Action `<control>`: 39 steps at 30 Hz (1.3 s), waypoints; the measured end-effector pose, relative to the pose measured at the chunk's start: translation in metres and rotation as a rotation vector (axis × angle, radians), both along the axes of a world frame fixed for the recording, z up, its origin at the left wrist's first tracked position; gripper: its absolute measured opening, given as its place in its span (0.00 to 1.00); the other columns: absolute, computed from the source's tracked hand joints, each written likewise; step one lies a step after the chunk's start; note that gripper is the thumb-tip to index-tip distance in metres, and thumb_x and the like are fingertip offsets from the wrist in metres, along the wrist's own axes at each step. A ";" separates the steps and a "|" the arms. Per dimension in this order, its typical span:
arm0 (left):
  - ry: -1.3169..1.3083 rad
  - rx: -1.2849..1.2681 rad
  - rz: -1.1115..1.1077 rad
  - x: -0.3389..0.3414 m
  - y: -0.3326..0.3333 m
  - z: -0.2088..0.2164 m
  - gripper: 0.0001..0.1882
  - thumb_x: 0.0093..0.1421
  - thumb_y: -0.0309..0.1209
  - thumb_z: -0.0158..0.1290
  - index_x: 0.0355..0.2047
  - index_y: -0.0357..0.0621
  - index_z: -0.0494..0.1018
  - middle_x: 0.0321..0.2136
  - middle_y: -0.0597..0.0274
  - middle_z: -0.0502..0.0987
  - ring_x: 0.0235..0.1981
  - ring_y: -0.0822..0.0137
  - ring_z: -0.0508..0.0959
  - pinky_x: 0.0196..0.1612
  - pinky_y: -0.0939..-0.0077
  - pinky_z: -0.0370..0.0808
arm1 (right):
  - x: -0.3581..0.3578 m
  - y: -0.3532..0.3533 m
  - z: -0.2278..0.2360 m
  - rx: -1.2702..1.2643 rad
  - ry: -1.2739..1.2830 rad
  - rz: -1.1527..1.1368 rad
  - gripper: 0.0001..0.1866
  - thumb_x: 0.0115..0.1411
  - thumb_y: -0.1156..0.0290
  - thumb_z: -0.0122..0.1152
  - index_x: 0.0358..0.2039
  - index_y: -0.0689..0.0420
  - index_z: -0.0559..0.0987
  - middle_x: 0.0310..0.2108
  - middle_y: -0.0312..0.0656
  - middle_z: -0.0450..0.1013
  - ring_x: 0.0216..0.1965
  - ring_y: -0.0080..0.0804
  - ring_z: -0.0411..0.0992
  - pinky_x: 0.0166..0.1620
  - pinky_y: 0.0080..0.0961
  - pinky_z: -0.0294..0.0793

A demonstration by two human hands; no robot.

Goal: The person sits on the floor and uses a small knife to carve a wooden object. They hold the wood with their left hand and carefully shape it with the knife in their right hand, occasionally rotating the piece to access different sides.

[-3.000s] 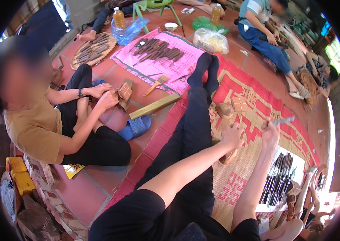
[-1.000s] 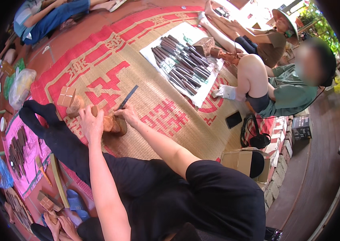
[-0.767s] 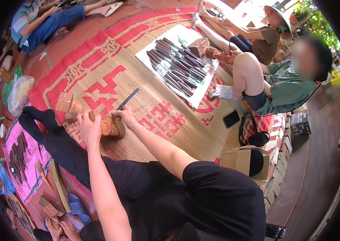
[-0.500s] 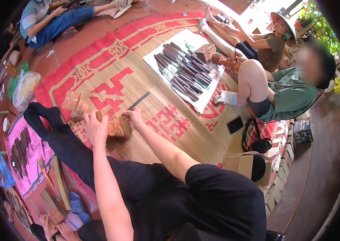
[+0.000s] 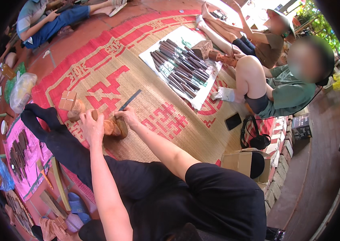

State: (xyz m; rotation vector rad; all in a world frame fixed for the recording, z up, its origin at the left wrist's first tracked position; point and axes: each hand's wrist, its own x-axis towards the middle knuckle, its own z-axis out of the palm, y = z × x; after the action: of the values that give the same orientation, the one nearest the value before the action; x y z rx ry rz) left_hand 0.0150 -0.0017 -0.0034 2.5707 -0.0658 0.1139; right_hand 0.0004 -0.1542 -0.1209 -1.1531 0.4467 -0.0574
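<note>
My left hand (image 5: pixel 92 127) is closed around a small brown wooden piece (image 5: pixel 94 115), pressed down at a carved wooden block (image 5: pixel 114 128) on the mat. Just to its right, my right hand (image 5: pixel 127 115) grips one end of a flat dark grey file (image 5: pixel 131 99), whose free end points up and away to the right. The fingers partly hide where file and wood meet, so contact cannot be made out. Behind my left hand stand a rounded wooden piece (image 5: pixel 76 109) and a light brown tied block (image 5: pixel 68 100).
A patterned mat (image 5: pixel 154 144) spreads under my legs. Many dark sticks lie on a white sheet (image 5: pixel 149 60); others rest on a pink cloth (image 5: pixel 33 176). A person in green (image 5: pixel 290 92) sits at right. Nearby are a phone (image 5: pixel 233 121), headphones (image 5: pixel 259 140) and a cardboard box (image 5: pixel 234 161).
The file has turned to point more steeply away from me, and its flat side shows wider. My right hand has shifted slightly left; my left hand keeps its hold on the wood.
</note>
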 end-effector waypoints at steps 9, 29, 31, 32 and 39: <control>0.033 -0.046 0.008 -0.005 -0.003 0.007 0.21 0.50 0.42 0.52 0.44 0.50 0.68 0.44 0.56 0.66 0.45 0.47 0.68 0.45 0.54 0.69 | 0.001 0.003 0.007 -0.096 0.099 -0.114 0.09 0.42 0.76 0.64 0.27 0.62 0.79 0.25 0.38 0.76 0.26 0.22 0.72 0.31 0.18 0.70; -0.008 -0.022 -0.028 -0.004 -0.005 0.003 0.22 0.50 0.42 0.52 0.44 0.50 0.68 0.44 0.56 0.66 0.44 0.47 0.68 0.44 0.54 0.69 | 0.017 0.004 0.002 -0.133 0.117 -0.117 0.05 0.44 0.77 0.63 0.23 0.60 0.76 0.22 0.37 0.73 0.22 0.23 0.70 0.25 0.20 0.69; -0.003 -0.017 -0.022 -0.005 -0.004 0.004 0.22 0.50 0.42 0.53 0.44 0.50 0.68 0.44 0.56 0.66 0.44 0.47 0.68 0.44 0.54 0.69 | 0.015 0.010 0.014 -0.221 0.085 -0.063 0.04 0.44 0.78 0.62 0.22 0.59 0.75 0.20 0.36 0.72 0.20 0.23 0.69 0.23 0.20 0.68; 0.004 -0.016 -0.023 -0.005 -0.005 0.005 0.22 0.50 0.42 0.53 0.44 0.50 0.68 0.44 0.56 0.66 0.44 0.47 0.68 0.44 0.54 0.69 | 0.018 0.011 0.004 -0.165 0.070 0.004 0.04 0.44 0.78 0.62 0.23 0.60 0.76 0.21 0.36 0.72 0.21 0.23 0.69 0.23 0.20 0.67; -0.021 -0.025 -0.021 -0.004 -0.003 -0.002 0.21 0.50 0.41 0.53 0.44 0.51 0.68 0.43 0.56 0.66 0.43 0.46 0.69 0.45 0.53 0.68 | 0.020 0.000 -0.007 -0.154 0.105 -0.113 0.08 0.43 0.77 0.63 0.27 0.61 0.77 0.22 0.38 0.73 0.22 0.23 0.69 0.24 0.19 0.69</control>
State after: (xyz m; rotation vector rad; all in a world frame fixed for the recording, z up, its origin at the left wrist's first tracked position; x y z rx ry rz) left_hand 0.0106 -0.0045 -0.0058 2.5438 -0.0989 0.1332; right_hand 0.0204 -0.1546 -0.1277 -1.2853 0.6088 -0.1313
